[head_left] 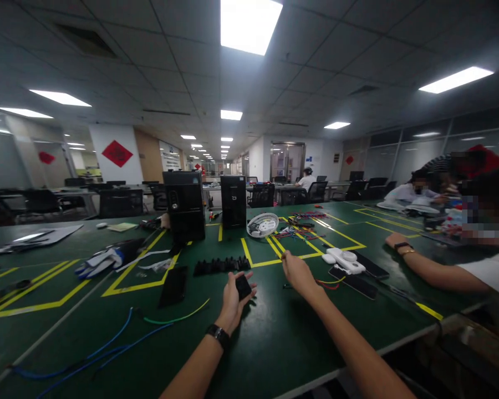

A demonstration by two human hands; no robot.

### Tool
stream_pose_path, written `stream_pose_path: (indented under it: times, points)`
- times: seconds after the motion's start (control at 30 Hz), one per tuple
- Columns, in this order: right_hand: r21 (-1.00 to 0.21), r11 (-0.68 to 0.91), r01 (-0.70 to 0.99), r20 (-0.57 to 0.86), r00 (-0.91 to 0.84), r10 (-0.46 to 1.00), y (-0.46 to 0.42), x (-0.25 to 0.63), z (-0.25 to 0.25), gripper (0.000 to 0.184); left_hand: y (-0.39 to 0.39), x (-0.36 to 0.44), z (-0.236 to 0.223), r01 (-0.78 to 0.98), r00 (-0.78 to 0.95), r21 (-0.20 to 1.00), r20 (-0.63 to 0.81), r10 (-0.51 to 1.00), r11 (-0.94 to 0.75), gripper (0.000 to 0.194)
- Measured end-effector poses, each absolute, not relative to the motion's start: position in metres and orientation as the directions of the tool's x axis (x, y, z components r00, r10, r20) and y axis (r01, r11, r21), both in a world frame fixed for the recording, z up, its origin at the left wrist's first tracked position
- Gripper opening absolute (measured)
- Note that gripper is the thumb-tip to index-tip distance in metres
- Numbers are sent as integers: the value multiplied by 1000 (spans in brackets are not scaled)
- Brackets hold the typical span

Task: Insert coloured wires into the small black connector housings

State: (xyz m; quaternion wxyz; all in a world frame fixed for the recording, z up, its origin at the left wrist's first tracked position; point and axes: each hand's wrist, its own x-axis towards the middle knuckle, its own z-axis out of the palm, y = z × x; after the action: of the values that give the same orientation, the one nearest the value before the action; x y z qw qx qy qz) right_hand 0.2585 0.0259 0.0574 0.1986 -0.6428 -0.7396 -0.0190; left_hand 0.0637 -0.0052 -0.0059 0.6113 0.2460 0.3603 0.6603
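Left hand cups a black block, light and stiff I'd judge, best edge-held; right hand's fingertips together, contents unclear.

Matt block; smooth, glossy tabletop

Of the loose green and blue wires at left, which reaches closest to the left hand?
The green wire: its yellowish end points toward the left hand. The blue wires end farther left.
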Motion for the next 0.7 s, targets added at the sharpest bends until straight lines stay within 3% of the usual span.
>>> stream_pose_path:
  times: [0.13,0.23,0.7]
  points:
    - [-330,492,806,424,-339,840,15,210,41,17,2,64,-8,-666,-202,744,-117,972,-49,37]
    - [-403,617,676,506,-397,766,12,191,26,16,6,64,-9,-696,-246,715,-155,957,-63,34]
    - [-452,641,621,538,-383,751,14,191,15,16,8,70,-13,-698,-194,716,-158,968,-23,36]
